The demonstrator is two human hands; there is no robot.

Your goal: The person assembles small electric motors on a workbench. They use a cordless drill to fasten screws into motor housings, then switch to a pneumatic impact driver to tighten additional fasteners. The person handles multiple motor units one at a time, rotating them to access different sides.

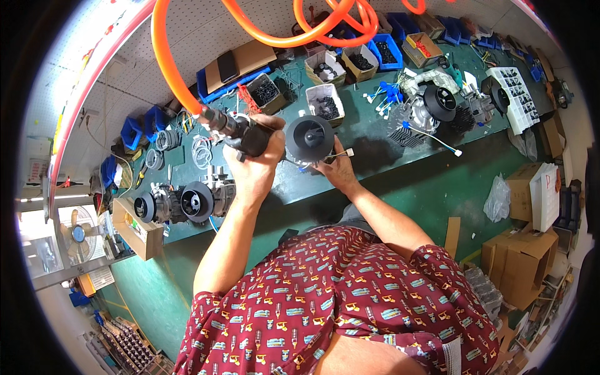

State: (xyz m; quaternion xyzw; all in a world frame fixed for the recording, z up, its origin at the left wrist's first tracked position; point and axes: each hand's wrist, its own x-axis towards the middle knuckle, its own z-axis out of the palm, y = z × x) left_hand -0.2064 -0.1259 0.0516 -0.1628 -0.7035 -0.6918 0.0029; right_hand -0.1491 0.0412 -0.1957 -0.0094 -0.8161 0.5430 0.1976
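My left hand (257,172) is closed round a dark air-powered tool (250,136). An orange coiled air hose (167,62) runs up from its end. The tool's tip is hidden behind the hand and the part beside it. Just to the right, over the bench edge, is a blower motor (310,139) with a round black impeller facing up. My right hand (339,170) grips its lower right side, where a short white-plugged cable (347,152) sticks out; some fingers are hidden beneath it.
Two similar blower units (198,201) sit left on the green bench (294,187); more (439,103) stand right, near blue-plugged cables (389,95) and a white parts tray (514,100). Bins of small black parts (325,103) line the back. A cardboard box (140,228) is at the left edge.
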